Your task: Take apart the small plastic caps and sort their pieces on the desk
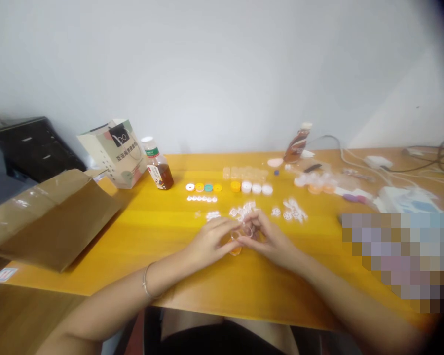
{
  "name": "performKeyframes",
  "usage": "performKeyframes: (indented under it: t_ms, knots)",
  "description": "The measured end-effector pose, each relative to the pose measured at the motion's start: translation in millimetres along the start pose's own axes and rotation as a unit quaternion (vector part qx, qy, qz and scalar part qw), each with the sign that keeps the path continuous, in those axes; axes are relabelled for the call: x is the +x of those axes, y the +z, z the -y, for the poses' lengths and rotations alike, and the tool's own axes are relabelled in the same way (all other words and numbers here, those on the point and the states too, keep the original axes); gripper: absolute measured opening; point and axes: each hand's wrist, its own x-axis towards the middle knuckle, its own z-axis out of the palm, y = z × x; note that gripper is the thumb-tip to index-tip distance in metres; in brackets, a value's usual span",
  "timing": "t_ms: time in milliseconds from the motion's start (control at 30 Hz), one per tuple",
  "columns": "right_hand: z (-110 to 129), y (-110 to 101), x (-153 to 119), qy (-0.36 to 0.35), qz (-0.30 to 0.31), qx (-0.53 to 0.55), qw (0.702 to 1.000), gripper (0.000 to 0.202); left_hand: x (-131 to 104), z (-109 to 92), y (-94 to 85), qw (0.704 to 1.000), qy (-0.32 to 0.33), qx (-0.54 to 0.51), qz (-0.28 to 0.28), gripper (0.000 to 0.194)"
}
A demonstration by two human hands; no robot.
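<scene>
My left hand (216, 240) and my right hand (268, 237) meet over the table's middle, fingertips close together. My right fingers are closed round a small clear round piece (247, 230). Between the hands sits a small clear container with an orange base (236, 249), its rim by my left fingertips. Just beyond the hands lies a pile of white dice-like pieces (248, 207), with more white pieces (295, 211) to the right. Farther back are a row of small white pieces (202, 198), a row of coloured round lids (208, 188) and white round lids (256, 189). Blur hides finer detail.
A brown paper bag (59, 217) and a printed bag (116, 155) stand left, beside a drink bottle (161, 170). Another bottle (298, 145) leans at the back. Clear cups (318, 181), cables (355, 155) and a white packet (410, 201) lie right.
</scene>
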Motion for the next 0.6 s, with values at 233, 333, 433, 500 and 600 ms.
performKeyframes:
  t_ms: [233, 333, 433, 500, 600]
  knots:
    - [-8.1, -5.2, 3.7, 0.066, -0.022, -0.022, 0.997, 0.032, 51.7, 53.5, -28.7, 0.991, -0.109, 0.041, -0.064, 0.023]
    - [-9.1, -3.1, 3.0, 0.101, 0.051, -0.078, 0.991, 0.038, 86.4, 105.7, -37.7, 0.970, -0.218, 0.048, -0.095, 0.022]
    - [-12.5, 1.7, 2.1, 0.097, 0.090, -0.116, 0.984, 0.038, 114.4, 146.5, -34.4, 0.959, -0.254, 0.058, -0.108, 0.020]
    - [-15.9, 4.5, 1.7, 0.087, 0.106, -0.118, 0.983, 0.031, 127.3, 164.3, -27.3, 0.953, -0.275, 0.057, -0.111, 0.020]
    - [-19.0, 6.5, 1.3, 0.084, 0.128, -0.103, 0.983, 0.022, 139.7, 180.7, -16.6, 0.949, -0.288, 0.058, -0.113, 0.020]
